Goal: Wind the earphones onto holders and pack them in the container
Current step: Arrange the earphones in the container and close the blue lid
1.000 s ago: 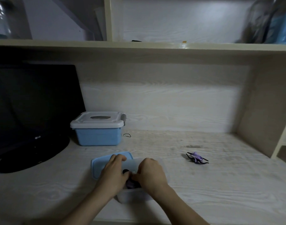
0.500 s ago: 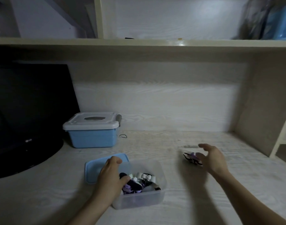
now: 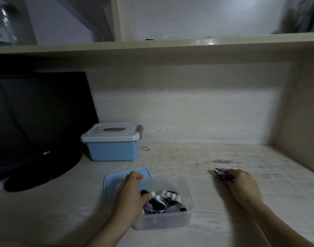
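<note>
A clear plastic container (image 3: pixel 170 221) stands on the desk in front of me, holding several wound earphones (image 3: pixel 163 200) in black, white and purple. My left hand (image 3: pixel 131 191) grips the container's left wall, thumb inside. To the right on the desk lies a purple holder wound with black earphone cable (image 3: pixel 222 172). My right hand (image 3: pixel 243 186) rests over it with fingers curled around its near side, the far end sticking out past the fingertips.
The container's blue lid (image 3: pixel 115 182) lies flat under its left side. A blue box with a white lid (image 3: pixel 111 141) stands behind, next to a black monitor (image 3: pixel 36 122). A small black loop (image 3: pixel 145 148) lies by the box. A shelf (image 3: pixel 152 44) hangs overhead.
My right hand left the container, swung right across the desk and closed over the purple holder. My left hand stayed on the container's left wall.
</note>
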`<state>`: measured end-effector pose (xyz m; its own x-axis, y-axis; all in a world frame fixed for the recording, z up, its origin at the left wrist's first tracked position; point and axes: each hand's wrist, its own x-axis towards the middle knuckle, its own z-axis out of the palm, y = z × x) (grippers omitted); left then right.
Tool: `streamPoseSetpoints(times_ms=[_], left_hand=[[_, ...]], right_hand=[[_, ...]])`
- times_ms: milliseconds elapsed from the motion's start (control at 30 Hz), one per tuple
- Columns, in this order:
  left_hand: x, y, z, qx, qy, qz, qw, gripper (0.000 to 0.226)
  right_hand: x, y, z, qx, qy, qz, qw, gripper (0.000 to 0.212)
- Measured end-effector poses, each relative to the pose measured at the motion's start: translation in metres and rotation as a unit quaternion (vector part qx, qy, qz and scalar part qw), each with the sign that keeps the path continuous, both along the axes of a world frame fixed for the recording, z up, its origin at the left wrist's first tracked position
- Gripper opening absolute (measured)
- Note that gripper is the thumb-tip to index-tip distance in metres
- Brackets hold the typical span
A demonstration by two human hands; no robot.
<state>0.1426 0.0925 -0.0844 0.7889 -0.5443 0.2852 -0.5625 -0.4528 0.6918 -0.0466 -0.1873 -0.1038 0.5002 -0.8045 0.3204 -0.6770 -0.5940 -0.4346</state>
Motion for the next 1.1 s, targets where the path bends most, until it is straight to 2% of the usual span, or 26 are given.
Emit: streamPoseSetpoints(times_ms=[167, 233, 367, 467, 633, 733, 900, 1100], left_hand=[[-0.001, 0.001, 0.0, -0.004, 0.0, 0.002, 1.0, 0.055], [-0.001, 0.001, 0.0, -0.004, 0.001, 0.001, 1.0, 0.054], [-0.002, 0.001, 0.001, -0.003, 0.001, 0.0, 1.0, 0.053], [-0.004, 0.002, 0.002, -0.002, 0.001, 0.0, 1.0, 0.053], [-0.006, 0.003, 0.005, -0.004, 0.005, -0.001, 1.0, 0.053], [-0.008, 0.004, 0.006, -0.006, 0.004, -0.004, 1.0, 0.053], [-0.012, 0.005, 0.009, 0.0, 0.006, 0.008, 1.0, 0.052], [-0.011, 0.004, 0.007, -0.004, 0.002, 0.01, 1.0, 0.051]], right_hand=[[0.001, 0.018, 0.017, 0.009, -0.072, 0.019, 0.997, 0.009], [0.004, 0.029, 0.031, 0.008, -0.118, 0.048, 0.992, 0.014], [0.013, 0.063, 0.063, -0.009, -0.175, 0.134, 0.975, 0.006], [0.019, 0.088, 0.077, -0.02, -0.185, 0.169, 0.968, 0.016], [0.029, 0.132, 0.078, -0.058, -0.108, 0.253, 0.96, 0.013], [0.034, 0.154, 0.067, -0.077, -0.08, 0.271, 0.956, 0.027], [0.041, 0.17, 0.048, -0.11, -0.015, 0.264, 0.958, 0.026], [0.047, 0.174, 0.054, -0.126, 0.029, 0.24, 0.962, 0.023]])
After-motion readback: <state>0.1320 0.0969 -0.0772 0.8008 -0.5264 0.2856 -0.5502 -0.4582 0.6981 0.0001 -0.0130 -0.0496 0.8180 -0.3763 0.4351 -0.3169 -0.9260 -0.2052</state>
